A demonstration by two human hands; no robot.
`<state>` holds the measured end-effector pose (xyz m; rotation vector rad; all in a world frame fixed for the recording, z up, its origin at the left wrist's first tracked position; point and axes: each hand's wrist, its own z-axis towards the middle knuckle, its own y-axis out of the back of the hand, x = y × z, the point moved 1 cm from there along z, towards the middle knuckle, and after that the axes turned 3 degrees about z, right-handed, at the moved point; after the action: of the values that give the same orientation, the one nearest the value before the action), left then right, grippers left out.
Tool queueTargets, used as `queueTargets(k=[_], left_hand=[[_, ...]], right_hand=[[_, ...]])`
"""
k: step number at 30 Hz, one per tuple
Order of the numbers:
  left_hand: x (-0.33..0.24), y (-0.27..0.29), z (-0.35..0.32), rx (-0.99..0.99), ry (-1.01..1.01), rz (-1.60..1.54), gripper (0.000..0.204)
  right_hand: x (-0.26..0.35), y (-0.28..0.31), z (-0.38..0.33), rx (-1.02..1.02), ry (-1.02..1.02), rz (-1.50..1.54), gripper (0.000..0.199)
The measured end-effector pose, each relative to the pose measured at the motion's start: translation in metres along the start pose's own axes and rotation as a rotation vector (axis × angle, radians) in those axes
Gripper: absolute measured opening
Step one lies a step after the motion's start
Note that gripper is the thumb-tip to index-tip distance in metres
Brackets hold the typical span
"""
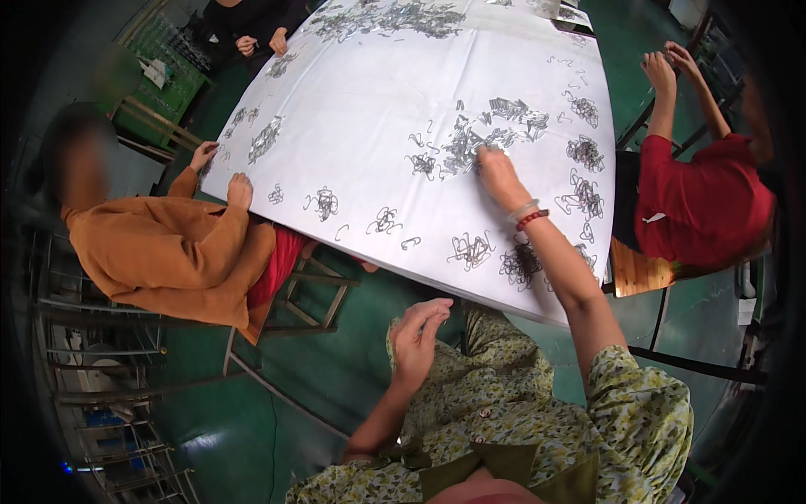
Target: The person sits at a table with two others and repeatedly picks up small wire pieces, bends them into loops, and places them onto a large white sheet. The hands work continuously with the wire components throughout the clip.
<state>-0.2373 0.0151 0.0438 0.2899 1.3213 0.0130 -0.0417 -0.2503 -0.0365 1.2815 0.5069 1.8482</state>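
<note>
My right hand (501, 178) reaches over the white table with its fingers drawn together at the edge of a loose heap of small grey metal pieces (470, 144). Whatever lies between those fingertips is hidden. In front of the table's near edge, above my lap, I hold my left hand (417, 332) with bent fingers pressed together; anything in it is too small to make out. Curved wire hooks (472, 249) lie in tangled little piles along the near edge, and another pile of wire hooks (520, 265) sits beside my right forearm.
The white-covered table (353, 109) also bears a wide scatter of metal pieces (395, 21) at its far end. A person in a brown jacket (168, 252) sits on the left, one in a red top (701, 197) on the right, and another person's hands (262, 44) are at the far left.
</note>
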Motion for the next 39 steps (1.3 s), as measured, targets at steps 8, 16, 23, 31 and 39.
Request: queueTargets(k=[8,16,23,31,39], left_hand=[[-0.006,0.014,-0.004,-0.095,0.072,-0.011,0.004],[0.002,0.019,0.0,-0.133,0.116,-0.159,0.01],[-0.005,0.018,0.0,-0.092,0.03,-0.141,0.011],[-0.004,0.026,-0.004,0.028,0.07,-0.021,0.008],[0.024,0.03,0.008,0.136,0.035,-0.113,0.02]], right_hand=[[-0.007,0.01,-0.005,0.019,-0.093,0.036,0.016],[0.169,0.089,-0.121,0.356,-0.311,1.137,0.006],[0.201,0.091,-0.146,0.24,-0.268,1.093,0.009],[0.192,0.088,-0.153,0.393,-0.388,1.301,0.01],[0.186,0.087,-0.161,0.426,-0.415,1.091,0.014]])
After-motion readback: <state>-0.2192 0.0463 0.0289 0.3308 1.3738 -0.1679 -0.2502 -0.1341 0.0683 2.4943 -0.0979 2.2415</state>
